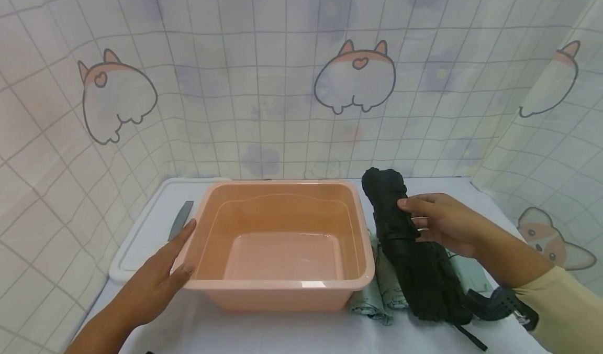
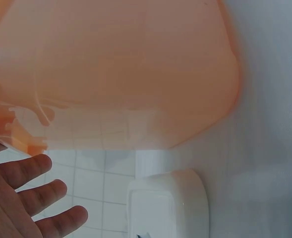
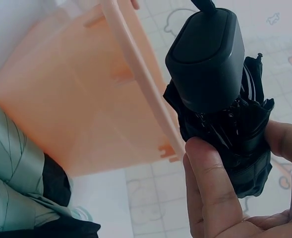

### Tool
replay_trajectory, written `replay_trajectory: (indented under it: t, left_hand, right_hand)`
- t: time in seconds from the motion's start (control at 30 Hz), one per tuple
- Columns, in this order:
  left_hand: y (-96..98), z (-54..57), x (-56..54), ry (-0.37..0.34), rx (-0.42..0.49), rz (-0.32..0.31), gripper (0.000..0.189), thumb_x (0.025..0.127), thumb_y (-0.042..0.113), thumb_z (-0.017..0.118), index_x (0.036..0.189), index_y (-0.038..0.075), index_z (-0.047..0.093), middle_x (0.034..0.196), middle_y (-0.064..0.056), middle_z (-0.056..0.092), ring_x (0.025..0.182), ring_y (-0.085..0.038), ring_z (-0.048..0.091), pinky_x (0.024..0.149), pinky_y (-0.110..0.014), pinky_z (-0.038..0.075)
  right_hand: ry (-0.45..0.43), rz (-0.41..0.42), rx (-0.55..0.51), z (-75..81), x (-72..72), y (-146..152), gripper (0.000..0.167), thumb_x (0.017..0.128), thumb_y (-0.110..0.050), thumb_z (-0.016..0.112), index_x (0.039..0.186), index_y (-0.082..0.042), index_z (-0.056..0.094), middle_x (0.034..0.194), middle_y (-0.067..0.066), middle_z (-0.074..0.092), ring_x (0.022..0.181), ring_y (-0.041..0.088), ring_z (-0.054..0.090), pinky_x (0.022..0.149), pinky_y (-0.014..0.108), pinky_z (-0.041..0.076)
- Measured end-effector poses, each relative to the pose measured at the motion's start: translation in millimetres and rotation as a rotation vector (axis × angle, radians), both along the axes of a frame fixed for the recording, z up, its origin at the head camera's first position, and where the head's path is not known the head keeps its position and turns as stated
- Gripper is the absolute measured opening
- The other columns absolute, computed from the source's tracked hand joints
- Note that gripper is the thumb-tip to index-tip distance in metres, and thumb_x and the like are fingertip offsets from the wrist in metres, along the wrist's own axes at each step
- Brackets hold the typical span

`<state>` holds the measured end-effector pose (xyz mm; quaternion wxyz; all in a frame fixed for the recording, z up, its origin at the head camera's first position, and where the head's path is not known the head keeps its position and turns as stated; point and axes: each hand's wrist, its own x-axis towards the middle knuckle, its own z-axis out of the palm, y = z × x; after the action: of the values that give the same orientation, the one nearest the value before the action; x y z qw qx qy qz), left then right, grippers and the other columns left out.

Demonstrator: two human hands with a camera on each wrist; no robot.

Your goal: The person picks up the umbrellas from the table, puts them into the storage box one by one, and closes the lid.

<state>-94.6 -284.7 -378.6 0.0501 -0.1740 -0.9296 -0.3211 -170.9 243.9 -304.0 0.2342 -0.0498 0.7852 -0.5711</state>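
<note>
A black folding umbrella (image 1: 400, 249) was just right of the peach plastic basin (image 1: 245, 285), pinched by the right hand (image 1: 443, 220), its thumb and fingers parted only by the umbrella's narrow width. The left hand (image 1: 157, 280), its fingers spread and nearly straight, touched the basin's left rim. Pale green fabric rolls (image 1: 369, 300) lay against the basin's right side; left of the basin was a white tray (image 1: 146, 228) with a grey blade (image 1: 180, 220).

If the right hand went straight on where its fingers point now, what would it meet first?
Beyond the black umbrella that the right hand holds, probably the right rim of the peach basin comes first; the hand's height is unclear, so it might pass above.
</note>
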Motion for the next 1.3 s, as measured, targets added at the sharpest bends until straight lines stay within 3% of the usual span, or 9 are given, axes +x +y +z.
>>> replay_trajectory:
  t: [0.57, 0.7, 0.93, 1.13, 1.3]
  left_hand:
    - [0.2, 0.1, -0.2, 0.0, 0.008, -0.009, 0.067, 0.108, 0.035, 0.047, 0.166, 0.033, 0.012, 0.169, -0.003, 0.021, 0.146, -0.05, 0.028, 0.102, -0.078, 0.029]
    - [0.3, 0.1, -0.1, 0.0, 0.008, -0.006, 0.067, 0.108, 0.035, 0.047, 0.166, 0.033, 0.012, 0.169, -0.003, 0.021, 0.146, -0.05, 0.029, 0.102, -0.078, 0.029]
    - [0.5, 0.0, 1.0, 0.003, 0.018, -0.005, 0.067, 0.108, 0.035, 0.047, 0.166, 0.033, 0.013, 0.168, -0.005, 0.022, 0.146, -0.05, 0.029, 0.102, -0.078, 0.03]
    - [1.0, 0.1, 1.1, -0.003, 0.011, 0.003, 0.067, 0.108, 0.037, 0.046, 0.166, 0.034, 0.012, 0.168, -0.007, 0.023, 0.146, -0.05, 0.029, 0.102, -0.078, 0.03]
    - [1.6, 0.4, 1.1, -0.009, 0.002, 0.01, 0.066, 0.109, 0.039, 0.045, 0.166, 0.034, 0.011, 0.168, -0.008, 0.023, 0.145, -0.051, 0.03, 0.102, -0.078, 0.03]
  right_hand:
    - [-0.013, -0.012, -0.054, -0.5, -1.4, -13.7, 0.078, 0.102, -0.039, 0.061, 0.152, 0.012, 0.029, 0.158, 0.027, 0.032, 0.141, 0.046, 0.039, 0.105, 0.054, 0.046]
    - [-0.017, -0.014, -0.053, -0.1, -1.4, -16.8, 0.08, 0.102, -0.039, 0.062, 0.153, 0.012, 0.027, 0.161, 0.027, 0.028, 0.145, 0.047, 0.032, 0.106, 0.054, 0.045]
    - [-0.01, -0.022, -0.036, 1.4, -1.7, -21.5, 0.079, 0.102, -0.04, 0.062, 0.152, 0.011, 0.03, 0.158, 0.027, 0.032, 0.138, 0.043, 0.042, 0.104, 0.052, 0.048]
    - [-0.015, -0.009, -0.046, 0.5, -2.2, -23.7, 0.08, 0.102, -0.041, 0.062, 0.152, 0.011, 0.029, 0.159, 0.027, 0.031, 0.142, 0.045, 0.038, 0.108, 0.057, 0.042]
    - [-0.019, -0.009, -0.039, -0.3, -2.6, -24.7, 0.079, 0.102, -0.041, 0.061, 0.152, 0.011, 0.03, 0.155, 0.028, 0.037, 0.135, 0.042, 0.048, 0.106, 0.052, 0.046]
